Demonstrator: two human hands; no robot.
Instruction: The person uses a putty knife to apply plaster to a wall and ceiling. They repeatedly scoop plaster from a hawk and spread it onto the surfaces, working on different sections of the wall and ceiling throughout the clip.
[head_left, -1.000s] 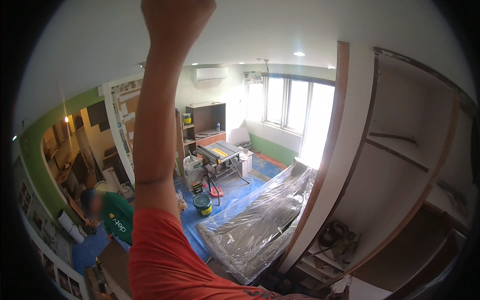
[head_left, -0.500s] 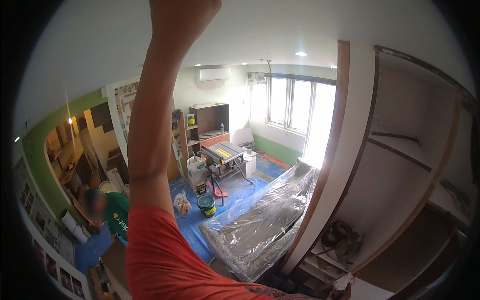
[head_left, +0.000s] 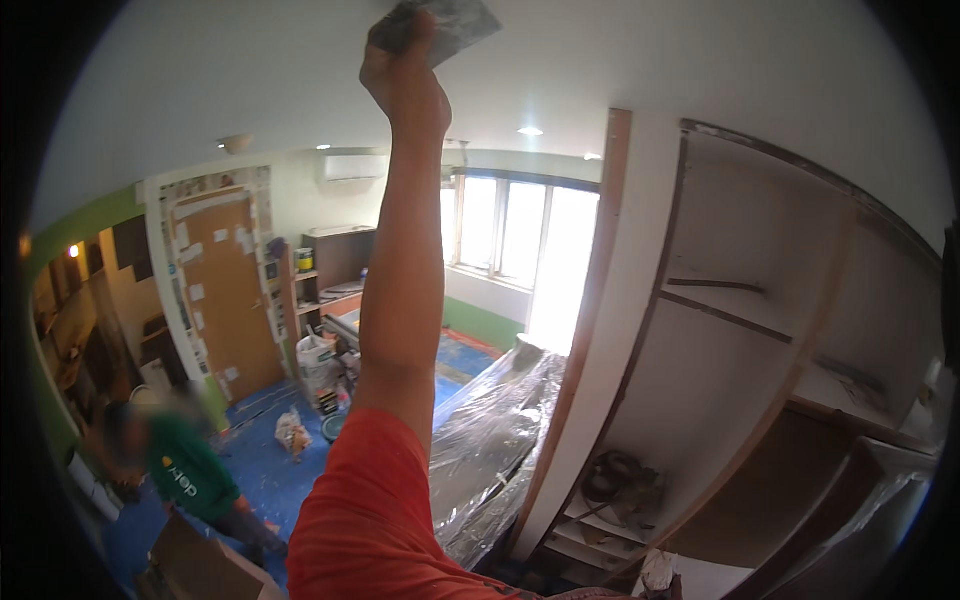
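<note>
Near left, a person in green; far left, a brown door patched with white; far, bright windows; right, tall open shelving.

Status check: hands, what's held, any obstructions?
Left hand raised, gripping flat grey blade. Right hand not made out. Blade up by the ceiling, contact unclear. No obstruction visible beside it.

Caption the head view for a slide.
Left hand holding a flat grey blade near the ceiling, blue floor sheeting below.
</note>
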